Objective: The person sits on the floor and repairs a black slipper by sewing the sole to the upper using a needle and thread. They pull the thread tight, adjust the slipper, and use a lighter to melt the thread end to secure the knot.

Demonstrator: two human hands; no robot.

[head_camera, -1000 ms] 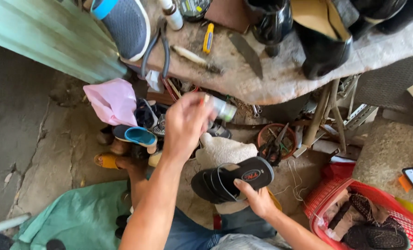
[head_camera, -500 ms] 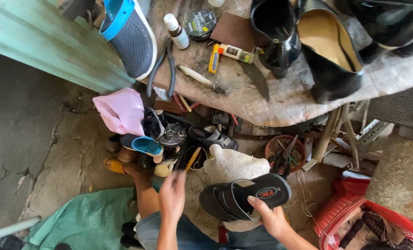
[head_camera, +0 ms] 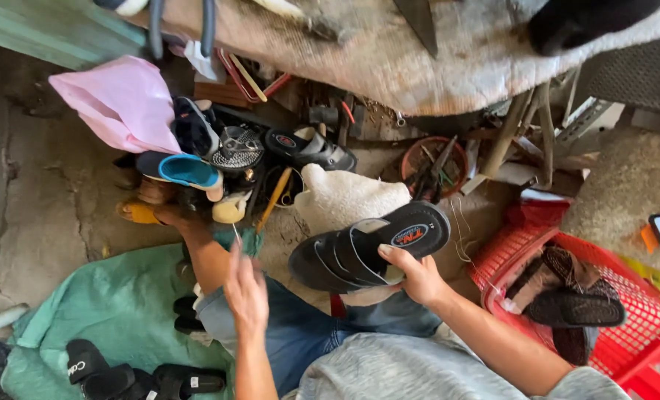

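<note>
- Black rubber slide sandal with three straps [head_camera: 367, 248] sits in the right hand [head_camera: 417, 275], fingers and thumb clamped on its near edge, sole facing up-ish, held over the lap just right of centre.
- Left hand [head_camera: 247, 290] is blurry, hovering above the blue denim knee [head_camera: 300, 333]; fingers look loosely together, and whether it's pinching anything I can't tell.
- Just beyond the sandal there's a white fuzzy lump of cloth [head_camera: 345, 198].
- Far left: a heap of shoes with a turquoise-lined slipper [head_camera: 189, 170] and a pink plastic bag [head_camera: 122, 104].
- Right side: red plastic mesh basket [head_camera: 641, 326] with dark sandals inside.
- Near left: green cloth [head_camera: 115, 311] on the concrete floor, with a few black sandals [head_camera: 122, 378] lying on it.
- Worn worktable [head_camera: 456, 59] runs across the far side.
</note>
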